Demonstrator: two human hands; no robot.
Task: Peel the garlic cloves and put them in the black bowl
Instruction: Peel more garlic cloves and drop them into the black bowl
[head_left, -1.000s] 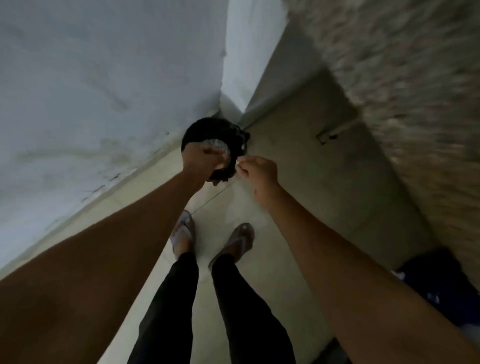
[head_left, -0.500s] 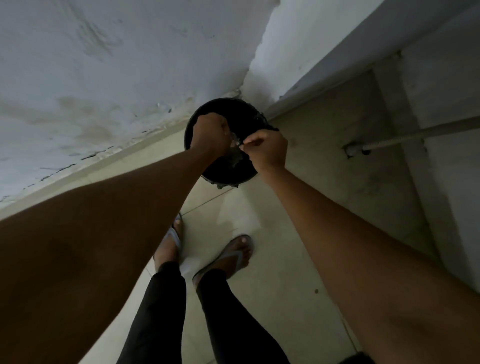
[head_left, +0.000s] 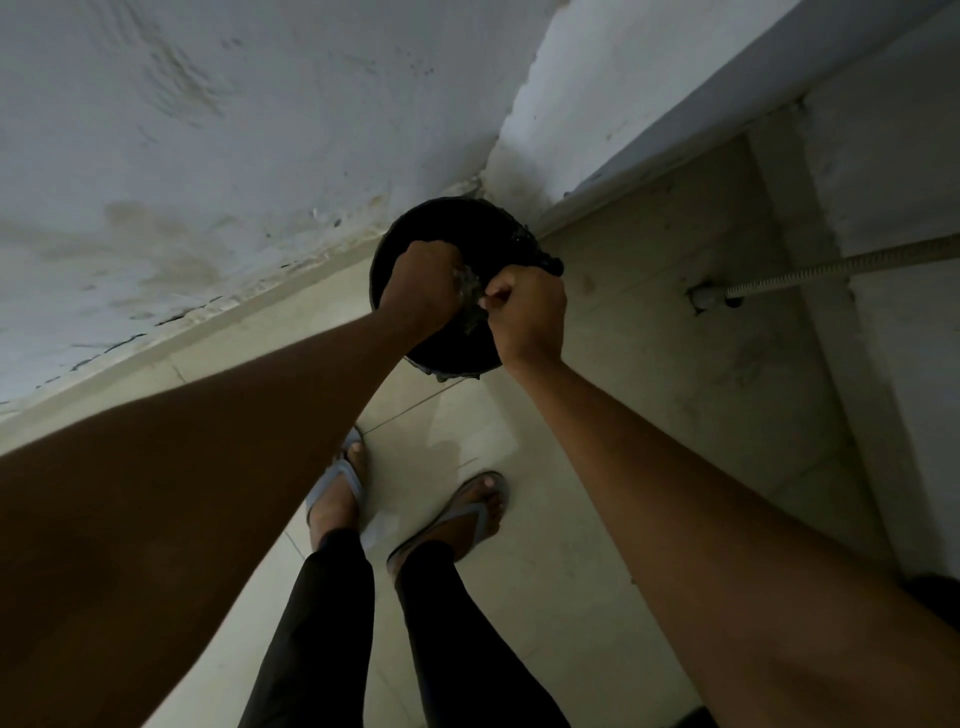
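A black round container (head_left: 447, 223) stands on the floor in the corner of two walls, with a dark liner bunched at its right rim. Both my hands hover over its opening. My left hand (head_left: 422, 291) has its fingers curled round a pale, crumpled wad (head_left: 468, 290) that shows between the two hands. My right hand (head_left: 530, 314) is a fist whose thumb and fingers pinch the wad's right edge. In the dim light I cannot tell what the wad is made of. No garlic clove is visible.
A stained white wall (head_left: 208, 156) runs along the left. A grey ledge (head_left: 883, 182) with a corrugated hose (head_left: 841, 265) stands at the right. My sandalled feet (head_left: 410, 509) stand on the pale tiled floor (head_left: 597, 467) just before the container.
The view swung and closed in on the container. My right hand moved left to meet my left hand over the opening, and both now hold the wad.
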